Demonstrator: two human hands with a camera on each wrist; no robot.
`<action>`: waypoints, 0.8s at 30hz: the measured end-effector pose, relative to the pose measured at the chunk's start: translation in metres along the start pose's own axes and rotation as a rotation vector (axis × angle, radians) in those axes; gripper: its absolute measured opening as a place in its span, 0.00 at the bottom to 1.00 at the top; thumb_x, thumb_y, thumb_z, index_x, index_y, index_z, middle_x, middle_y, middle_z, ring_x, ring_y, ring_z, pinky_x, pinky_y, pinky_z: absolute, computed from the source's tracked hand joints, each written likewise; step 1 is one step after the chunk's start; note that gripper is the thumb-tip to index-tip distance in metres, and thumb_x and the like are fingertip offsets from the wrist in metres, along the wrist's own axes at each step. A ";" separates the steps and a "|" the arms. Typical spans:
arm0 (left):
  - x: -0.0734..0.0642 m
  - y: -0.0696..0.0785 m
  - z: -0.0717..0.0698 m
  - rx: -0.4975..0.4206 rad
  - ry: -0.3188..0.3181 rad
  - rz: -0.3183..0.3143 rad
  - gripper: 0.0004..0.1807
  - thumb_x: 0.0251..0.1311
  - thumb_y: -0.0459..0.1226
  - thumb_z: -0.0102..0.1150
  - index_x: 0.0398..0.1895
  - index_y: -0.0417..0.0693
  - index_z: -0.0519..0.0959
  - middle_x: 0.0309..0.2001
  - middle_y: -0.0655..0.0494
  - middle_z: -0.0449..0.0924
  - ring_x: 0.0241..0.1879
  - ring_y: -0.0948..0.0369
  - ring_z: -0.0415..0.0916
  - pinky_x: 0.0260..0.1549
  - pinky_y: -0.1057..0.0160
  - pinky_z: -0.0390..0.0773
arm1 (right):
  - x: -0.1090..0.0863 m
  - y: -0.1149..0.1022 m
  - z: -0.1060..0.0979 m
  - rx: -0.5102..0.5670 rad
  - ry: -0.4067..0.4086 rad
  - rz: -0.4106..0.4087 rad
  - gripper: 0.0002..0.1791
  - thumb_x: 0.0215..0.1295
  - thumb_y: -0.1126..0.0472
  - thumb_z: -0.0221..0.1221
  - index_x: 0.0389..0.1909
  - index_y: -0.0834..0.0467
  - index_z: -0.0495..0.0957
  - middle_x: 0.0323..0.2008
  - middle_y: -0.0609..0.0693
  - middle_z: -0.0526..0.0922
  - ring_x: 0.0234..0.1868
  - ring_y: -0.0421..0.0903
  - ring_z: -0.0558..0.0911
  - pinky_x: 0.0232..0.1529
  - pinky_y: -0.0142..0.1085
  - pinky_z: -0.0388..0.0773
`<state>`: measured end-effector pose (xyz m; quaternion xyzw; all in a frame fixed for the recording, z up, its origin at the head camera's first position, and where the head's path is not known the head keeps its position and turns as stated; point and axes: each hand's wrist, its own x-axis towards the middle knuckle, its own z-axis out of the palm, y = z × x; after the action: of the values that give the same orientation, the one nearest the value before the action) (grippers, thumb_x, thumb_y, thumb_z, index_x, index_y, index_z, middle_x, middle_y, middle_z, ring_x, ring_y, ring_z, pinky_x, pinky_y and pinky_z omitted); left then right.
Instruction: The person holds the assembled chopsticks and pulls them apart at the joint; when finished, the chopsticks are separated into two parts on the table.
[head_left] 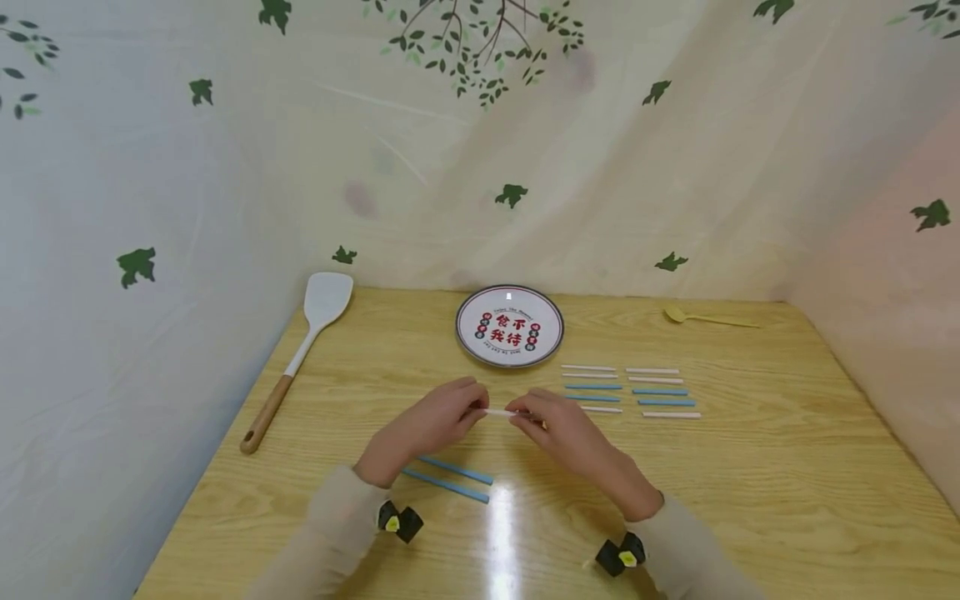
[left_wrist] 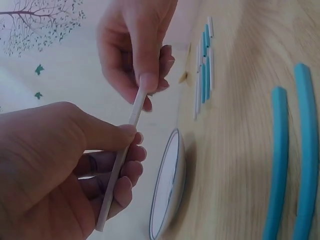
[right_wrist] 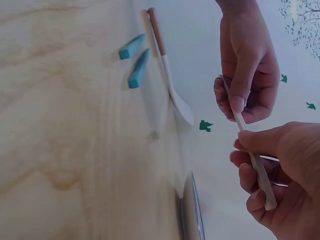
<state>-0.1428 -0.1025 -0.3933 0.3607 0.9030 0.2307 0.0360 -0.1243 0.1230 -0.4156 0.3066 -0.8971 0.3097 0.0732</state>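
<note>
Both hands hold one thin white stick (left_wrist: 114,182) in the air above the table. In the head view the left hand (head_left: 438,419) pinches its left part, and the right hand (head_left: 566,429) pinches its right part. The left wrist view shows the left thumb pressing the stick against curled fingers. A short white length shows between the two hands. Two blue sticks (head_left: 450,485) lie on the table beside the left forearm. To the right of the right hand, white sticks (head_left: 671,414) and blue sticks (head_left: 666,402) lie in two columns, one partly hidden by that hand.
A round white plate (head_left: 510,354) with red characters stands behind the hands. At the left lies a white spatula (head_left: 327,300) with a wooden handle. A small yellow spoon (head_left: 675,314) lies at the back right of the wooden table (head_left: 787,467). Printed cloth (head_left: 420,217) encloses the table.
</note>
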 end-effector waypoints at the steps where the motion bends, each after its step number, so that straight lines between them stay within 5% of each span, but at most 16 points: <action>1: 0.001 0.002 0.000 0.007 -0.004 -0.004 0.03 0.68 0.35 0.52 0.37 0.46 0.75 0.34 0.59 0.73 0.32 0.65 0.67 0.34 0.67 0.73 | 0.001 -0.001 -0.001 -0.021 -0.003 -0.013 0.07 0.65 0.59 0.60 0.41 0.54 0.82 0.34 0.43 0.81 0.34 0.37 0.79 0.35 0.29 0.77; 5: 0.005 0.009 -0.001 -0.001 -0.012 -0.008 0.04 0.68 0.35 0.52 0.39 0.45 0.77 0.36 0.58 0.74 0.33 0.65 0.69 0.35 0.67 0.74 | 0.006 -0.001 -0.007 -0.077 -0.021 -0.041 0.07 0.66 0.57 0.59 0.40 0.53 0.82 0.34 0.43 0.82 0.33 0.35 0.77 0.34 0.28 0.76; 10: 0.008 0.012 -0.002 -0.036 -0.028 0.016 0.05 0.67 0.36 0.53 0.39 0.45 0.78 0.35 0.57 0.75 0.33 0.65 0.70 0.35 0.68 0.74 | 0.006 0.001 -0.011 -0.002 -0.075 -0.076 0.06 0.67 0.60 0.58 0.39 0.56 0.82 0.33 0.45 0.82 0.32 0.36 0.77 0.34 0.28 0.76; 24: 0.013 0.015 0.004 -0.065 -0.073 0.059 0.06 0.68 0.35 0.52 0.38 0.45 0.78 0.34 0.58 0.76 0.32 0.65 0.69 0.35 0.68 0.73 | -0.002 0.002 -0.014 0.017 -0.137 -0.038 0.03 0.68 0.60 0.56 0.36 0.54 0.77 0.30 0.43 0.78 0.29 0.34 0.72 0.32 0.28 0.73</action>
<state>-0.1417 -0.0824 -0.3888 0.3941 0.8820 0.2475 0.0739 -0.1246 0.1335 -0.4057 0.3446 -0.8913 0.2943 0.0148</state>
